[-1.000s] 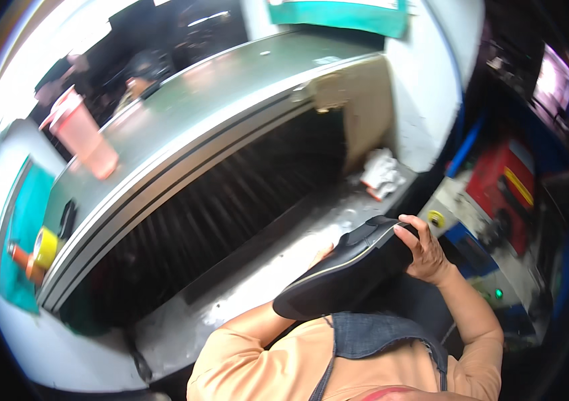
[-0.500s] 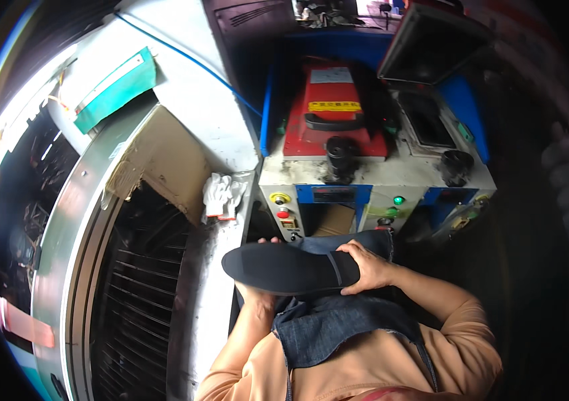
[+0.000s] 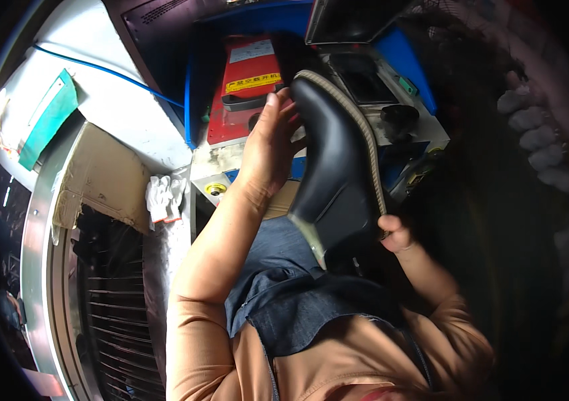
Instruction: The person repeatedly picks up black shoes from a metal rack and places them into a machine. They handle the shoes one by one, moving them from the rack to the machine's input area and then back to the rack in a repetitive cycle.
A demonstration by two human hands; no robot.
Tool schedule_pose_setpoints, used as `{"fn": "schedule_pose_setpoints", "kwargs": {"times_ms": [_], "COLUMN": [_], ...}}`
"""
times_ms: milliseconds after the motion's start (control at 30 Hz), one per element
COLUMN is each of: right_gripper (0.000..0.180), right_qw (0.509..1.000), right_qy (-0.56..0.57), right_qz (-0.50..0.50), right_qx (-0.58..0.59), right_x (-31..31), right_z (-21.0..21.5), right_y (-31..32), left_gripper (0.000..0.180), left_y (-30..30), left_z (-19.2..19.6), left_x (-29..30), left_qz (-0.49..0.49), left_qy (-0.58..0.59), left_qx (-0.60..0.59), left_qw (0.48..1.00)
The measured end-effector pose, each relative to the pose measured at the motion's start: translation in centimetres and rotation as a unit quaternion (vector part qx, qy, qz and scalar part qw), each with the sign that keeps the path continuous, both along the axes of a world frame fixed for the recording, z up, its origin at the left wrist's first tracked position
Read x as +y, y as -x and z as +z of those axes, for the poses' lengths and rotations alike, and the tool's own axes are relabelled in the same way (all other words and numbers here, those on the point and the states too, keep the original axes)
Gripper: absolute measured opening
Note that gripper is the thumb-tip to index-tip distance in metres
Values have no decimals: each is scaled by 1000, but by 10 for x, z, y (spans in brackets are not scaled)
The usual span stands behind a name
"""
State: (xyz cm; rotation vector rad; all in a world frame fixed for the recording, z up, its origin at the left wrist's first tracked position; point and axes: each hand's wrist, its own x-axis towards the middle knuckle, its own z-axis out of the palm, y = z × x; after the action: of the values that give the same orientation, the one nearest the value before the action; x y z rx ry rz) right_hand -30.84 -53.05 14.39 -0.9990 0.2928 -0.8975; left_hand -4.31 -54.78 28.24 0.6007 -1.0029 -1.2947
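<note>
A black ankle boot [image 3: 334, 154] with a beige stitched edge round its sole is tilted up in front of me, its toe pointing away and its pale-lined opening toward my lap. My right hand [image 3: 395, 234] is closed on the heel end, thumb by the sole edge; its other fingers are hidden behind the boot. Beside the toe, my left hand [image 3: 266, 150] is raised with the thumb up and clear of the boot. Its fingers are spread, their tips at the boot's upper; whether they press on it is hard to see.
Behind the boot stands a press machine with a red cover [image 3: 248, 70] and a raised lid [image 3: 351, 23] over a dark pad [image 3: 363, 79]. A black knob [image 3: 399, 120] sits in front. White gloves [image 3: 164, 198] lie at left, beside cardboard [image 3: 101, 177] and a slatted dark opening [image 3: 114, 301].
The boot has turned from sole-up and level to standing toe-away, showing its side. My left hand came off the sole's underside and rose to the toe. The view has shifted right.
</note>
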Motion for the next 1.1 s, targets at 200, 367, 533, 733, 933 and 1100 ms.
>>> {"fn": "schedule_pose_setpoints", "kwargs": {"times_ms": [200,367,533,733,933,1100], "right_gripper": [59,39,70,67,68,72], "right_qw": [989,969,863,755,659,643], "right_qy": [-79,-15,186,230,283,300], "right_qz": [-116,-232,-305,-358,-342,-277], "right_qx": [-38,88,357,499,607,648], "right_x": [-59,-159,-266,-381,-424,-426], "right_z": [41,117,163,141,112,91], "right_y": [54,75,34,6,-28,-28], "left_gripper": [38,18,17,28,26,25], "left_y": [-54,-178,-268,-266,-267,-265], "left_z": [-81,-197,-285,-307,-304,-299], "left_x": [40,84,160,177,179,179], "left_qz": [80,322,464,437,451,445], "left_qy": [-78,-146,-212,-272,-262,-263], "left_qx": [-99,-298,-689,-724,-723,-719], "left_qw": [989,887,515,459,453,465]}}
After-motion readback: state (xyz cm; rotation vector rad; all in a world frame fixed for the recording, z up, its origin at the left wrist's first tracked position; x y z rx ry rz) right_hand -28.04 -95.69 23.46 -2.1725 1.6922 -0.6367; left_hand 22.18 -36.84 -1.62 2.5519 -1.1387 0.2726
